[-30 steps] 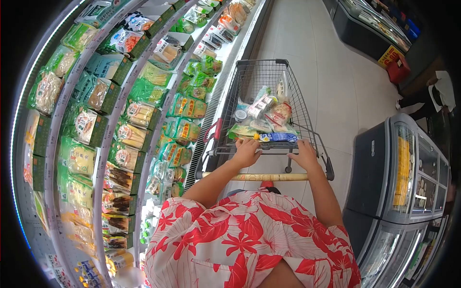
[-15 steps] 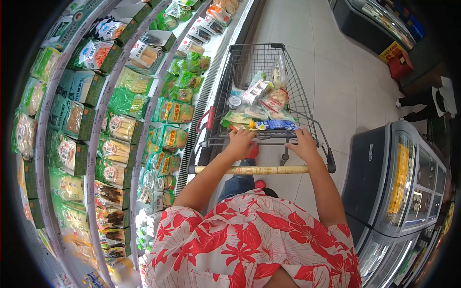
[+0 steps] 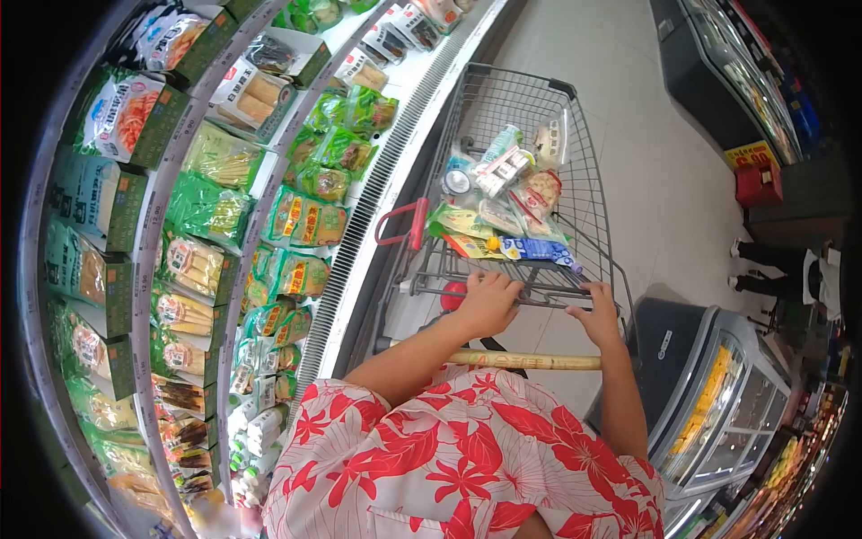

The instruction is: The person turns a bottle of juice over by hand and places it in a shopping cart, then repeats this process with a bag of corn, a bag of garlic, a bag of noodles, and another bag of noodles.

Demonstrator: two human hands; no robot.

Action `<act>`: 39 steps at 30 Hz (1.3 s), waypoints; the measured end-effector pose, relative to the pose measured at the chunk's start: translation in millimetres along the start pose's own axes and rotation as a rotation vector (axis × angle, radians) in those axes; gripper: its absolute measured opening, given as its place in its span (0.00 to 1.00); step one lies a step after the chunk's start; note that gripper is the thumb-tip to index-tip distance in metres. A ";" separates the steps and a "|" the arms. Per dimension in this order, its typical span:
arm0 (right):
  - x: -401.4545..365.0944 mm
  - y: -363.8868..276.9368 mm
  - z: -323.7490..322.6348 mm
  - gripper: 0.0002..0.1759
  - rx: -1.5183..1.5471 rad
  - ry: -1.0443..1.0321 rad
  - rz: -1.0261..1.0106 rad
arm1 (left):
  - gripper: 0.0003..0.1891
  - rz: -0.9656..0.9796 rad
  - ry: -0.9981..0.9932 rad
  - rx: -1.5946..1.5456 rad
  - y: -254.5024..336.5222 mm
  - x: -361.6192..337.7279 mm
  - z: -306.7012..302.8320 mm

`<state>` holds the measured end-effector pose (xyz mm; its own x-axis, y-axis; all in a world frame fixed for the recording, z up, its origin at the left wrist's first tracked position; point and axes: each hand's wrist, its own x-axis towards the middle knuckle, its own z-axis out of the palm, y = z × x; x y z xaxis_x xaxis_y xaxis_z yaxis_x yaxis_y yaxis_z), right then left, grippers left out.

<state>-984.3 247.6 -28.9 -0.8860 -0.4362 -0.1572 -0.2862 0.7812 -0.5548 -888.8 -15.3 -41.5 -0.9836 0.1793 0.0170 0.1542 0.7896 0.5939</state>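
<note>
A wire shopping cart (image 3: pixel 600 202) stands in front of me, angled slightly against the shelf edge. My left hand (image 3: pixel 490 301) rests on its rear rail, fingers curled over the bar. Farther right on the same rail, my right hand (image 3: pixel 597 313) has its fingers over the bar and its thumb apart. Both forearms pass over the yellowish cart handle (image 3: pixel 530 360). Inside the basket lie a blue package (image 3: pixel 539 250), a clear bag with a red label (image 3: pixel 536 191), a white-lidded tub (image 3: pixel 456 182) and a clear pouch (image 3: pixel 550 141).
Along the left runs a refrigerated shelf with packaged foods (image 3: pixel 305 218) and a slotted vent edge (image 3: pixel 382 184). A red plastic handle (image 3: pixel 418 223) sticks out at the cart's left. Freezer cases (image 3: pixel 660 346) stand at right. A person in dark trousers (image 3: pixel 777 260) is farther off.
The view has turned, and the cart now points more to the upper right. Shelves have slid left and downward in view. Both hands stay on the rear rail.
</note>
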 end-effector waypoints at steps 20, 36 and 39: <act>162.3 14.8 -13.4 0.35 -0.013 0.025 0.059 | 0.22 0.084 -0.049 -0.025 -89.9 155.7 -37.6; 273.9 25.1 -48.7 0.31 0.010 -0.026 0.052 | 0.20 0.102 -0.054 -0.128 -128.5 258.0 -78.8; 295.3 26.9 -61.5 0.31 0.048 -0.031 0.058 | 0.20 0.082 -0.040 -0.091 -132.1 281.8 -79.5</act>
<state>-1276.1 167.3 -40.0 -0.8886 -0.4053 -0.2147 -0.2166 0.7835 -0.5824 -1193.8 -115.7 -51.2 -0.9634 0.2655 0.0373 0.2228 0.7154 0.6622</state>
